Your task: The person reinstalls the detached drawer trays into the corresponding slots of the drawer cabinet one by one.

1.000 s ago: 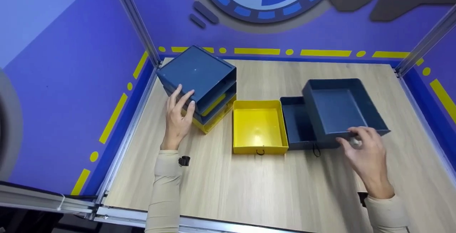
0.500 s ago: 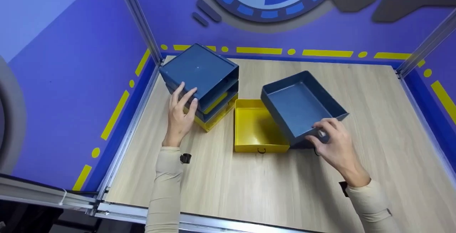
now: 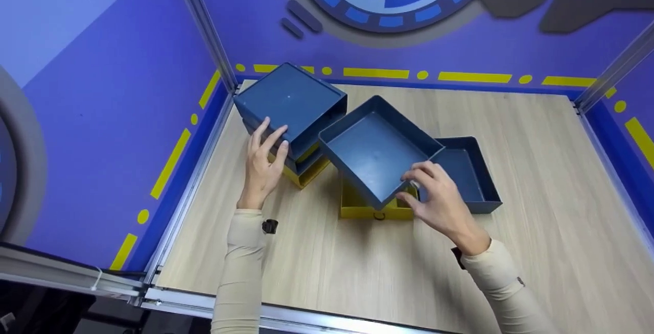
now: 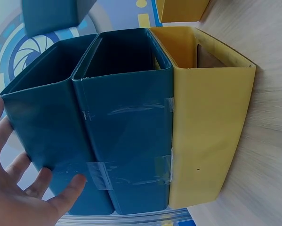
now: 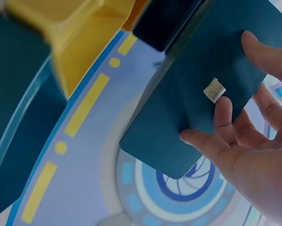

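Note:
A drawer cabinet with two dark blue tiers over a yellow one stands at the back left, its open fronts turned right. My left hand rests on its top edge and near side with spread fingers. In the left wrist view clear tape spans the blue tiers. My right hand pinches the front wall of a dark blue drawer, raised and tilted, its far left corner overlapping the cabinet's openings. On the drawer's front, in the right wrist view, sits a small whitish square beside the fingertips.
Partly hidden beneath the raised drawer, a yellow drawer with a small black loop lies on the wooden table. Right of it is a second dark blue drawer. Purple panels and metal posts bound the table.
My right hand has carried the blue drawer leftward, over the yellow drawer to the cabinet, turning it on the way. The blue drawer on the table is uncovered. My left hand stays on the cabinet.

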### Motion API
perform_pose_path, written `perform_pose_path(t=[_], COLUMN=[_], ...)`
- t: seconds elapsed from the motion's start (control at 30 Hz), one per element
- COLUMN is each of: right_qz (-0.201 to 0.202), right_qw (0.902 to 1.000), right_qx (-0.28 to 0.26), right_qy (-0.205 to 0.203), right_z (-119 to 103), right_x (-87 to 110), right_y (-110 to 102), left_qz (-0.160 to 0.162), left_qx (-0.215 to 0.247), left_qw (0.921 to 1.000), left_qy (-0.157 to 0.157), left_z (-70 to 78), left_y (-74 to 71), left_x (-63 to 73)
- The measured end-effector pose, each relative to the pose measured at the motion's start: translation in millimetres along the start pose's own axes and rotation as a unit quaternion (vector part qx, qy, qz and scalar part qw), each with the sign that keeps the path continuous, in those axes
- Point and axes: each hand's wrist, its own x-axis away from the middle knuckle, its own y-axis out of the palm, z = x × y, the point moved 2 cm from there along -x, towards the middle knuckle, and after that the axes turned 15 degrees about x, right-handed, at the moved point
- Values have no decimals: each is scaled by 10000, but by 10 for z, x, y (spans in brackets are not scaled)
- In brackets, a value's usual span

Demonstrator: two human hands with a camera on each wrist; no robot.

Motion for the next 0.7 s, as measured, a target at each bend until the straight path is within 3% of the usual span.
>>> perform_pose_path(t=[0.33, 0.7], right_qz=[-206, -219], right_qw=[9991, 9981], right_qx=[-91, -320], right_qy=[-371, -488], right_z=[-228, -263], right_x=[-206, -285], right_y=[162, 279], left_qz=[36, 8], left_qx=[15, -2], left_qw=[10000, 10000], left_qy=[14, -43], left_z=[-8, 6], left_y=[14, 4], left_x=[5, -12])
